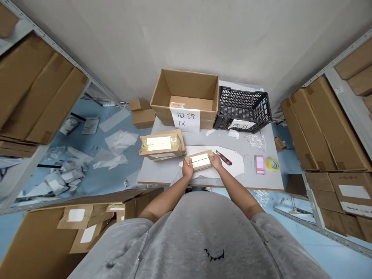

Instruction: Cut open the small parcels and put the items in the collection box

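Observation:
Between my two hands is a small cardboard box (200,160) with white labels on its upper face. My left hand (187,168) grips its left end, and my right hand (215,160) grips its right end. Under the box lies a white sheet (236,164) on the table. Just right of my right hand rests a red and black utility knife (224,157). To the left of my left hand, taped cardboard parcels (159,143) are stacked, the top one bearing a white label.
Behind stand an open carton (186,93) with a paper sign and a black plastic crate (244,108). Yellow tape (273,164), a pink-and-white item (259,164) and bubble wrap (255,142) lie on the right. A large carton (43,240) of parcels stands at lower left; shelves flank both sides.

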`<state>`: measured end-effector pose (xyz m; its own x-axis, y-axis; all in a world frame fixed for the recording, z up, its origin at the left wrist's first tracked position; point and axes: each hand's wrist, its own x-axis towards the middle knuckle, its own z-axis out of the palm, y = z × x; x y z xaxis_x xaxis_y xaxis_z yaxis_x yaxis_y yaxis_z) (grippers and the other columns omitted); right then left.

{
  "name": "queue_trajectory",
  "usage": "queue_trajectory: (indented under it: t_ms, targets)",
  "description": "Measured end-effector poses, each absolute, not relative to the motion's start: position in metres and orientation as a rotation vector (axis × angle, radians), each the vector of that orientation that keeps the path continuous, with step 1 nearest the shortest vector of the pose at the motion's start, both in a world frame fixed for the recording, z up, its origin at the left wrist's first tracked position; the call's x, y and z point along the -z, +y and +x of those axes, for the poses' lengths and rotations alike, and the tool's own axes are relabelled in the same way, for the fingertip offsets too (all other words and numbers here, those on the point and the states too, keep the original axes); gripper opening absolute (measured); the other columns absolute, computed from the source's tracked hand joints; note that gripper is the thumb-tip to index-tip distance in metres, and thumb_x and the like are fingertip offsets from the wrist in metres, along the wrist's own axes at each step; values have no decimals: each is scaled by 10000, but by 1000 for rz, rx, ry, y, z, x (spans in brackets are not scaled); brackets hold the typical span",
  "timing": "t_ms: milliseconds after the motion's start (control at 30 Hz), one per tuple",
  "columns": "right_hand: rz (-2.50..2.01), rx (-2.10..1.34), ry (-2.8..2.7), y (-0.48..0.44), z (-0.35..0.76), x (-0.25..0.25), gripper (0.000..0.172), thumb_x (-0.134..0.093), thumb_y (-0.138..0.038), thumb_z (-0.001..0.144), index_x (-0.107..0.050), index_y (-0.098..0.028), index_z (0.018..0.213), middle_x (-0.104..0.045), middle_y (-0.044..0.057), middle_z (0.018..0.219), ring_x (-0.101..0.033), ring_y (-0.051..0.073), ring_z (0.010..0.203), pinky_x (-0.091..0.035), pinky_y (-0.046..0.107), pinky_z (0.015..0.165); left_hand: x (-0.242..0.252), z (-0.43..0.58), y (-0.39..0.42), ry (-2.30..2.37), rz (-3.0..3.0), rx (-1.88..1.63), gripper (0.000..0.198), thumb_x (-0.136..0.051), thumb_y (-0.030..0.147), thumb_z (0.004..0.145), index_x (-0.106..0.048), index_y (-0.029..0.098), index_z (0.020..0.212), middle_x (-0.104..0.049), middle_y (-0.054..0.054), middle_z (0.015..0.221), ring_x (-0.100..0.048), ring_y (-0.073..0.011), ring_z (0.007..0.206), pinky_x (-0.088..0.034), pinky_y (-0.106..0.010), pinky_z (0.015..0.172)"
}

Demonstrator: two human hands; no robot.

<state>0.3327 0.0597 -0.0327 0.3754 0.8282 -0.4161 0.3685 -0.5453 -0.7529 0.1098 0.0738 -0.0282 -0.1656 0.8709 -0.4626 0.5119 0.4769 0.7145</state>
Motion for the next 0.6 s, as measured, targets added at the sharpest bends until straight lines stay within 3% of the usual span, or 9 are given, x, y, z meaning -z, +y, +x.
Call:
queue_trajectory:
  t_ms: [133, 233, 433, 600]
  targets:
    - [-1898, -1049, -908, 25, 333, 25, 759, -708, -480, 967, -507, -212, 1648, -580, 179, 1594, -577, 311, 1466, -507, 421, 1214, 24, 99, 79, 1562, 1431, -653, 722, -480, 522, 1117, -314, 219, 1750, -547, -146, 1695, -547, -295, 1544, -443, -404, 1257]
    - [-1794, -1116, -806, 0, 335, 24, 930, -781, -377, 901, -355, -284, 1723, -588, 148, 1555, -600, 294, 1415, -573, 430, 1138, 28, 88, 83, 1376, 1602, -642, 806, -635, 475, 1046, -318, 244, 1750, -478, -136, 1745, -448, -302, 1619, -386, -436, 1320]
    - [-1995, -1132, -969, -18, 334, 36, 1084, -846, -222, 741, -388, -266, 1723, -554, 123, 1484, -590, 324, 1412, -506, 445, 1215, 45, 70, 81, 1311, 1608, -442, 896, -857, 345, 885, -440, 201, 1664, -574, -187, 1632, -543, -356, 1520, -431, -485, 1286]
    - [-2033, -1207, -959, -23, 330, 42, 1161, -818, -158, 716, -309, -220, 1758, -657, 134, 1478, -597, 355, 1427, -467, 480, 1247, 53, 67, 70, 1224, 1467, -348, 1084, -886, 415, 852, -313, 200, 1747, -623, -185, 1607, -589, -371, 1485, -452, -506, 1260]
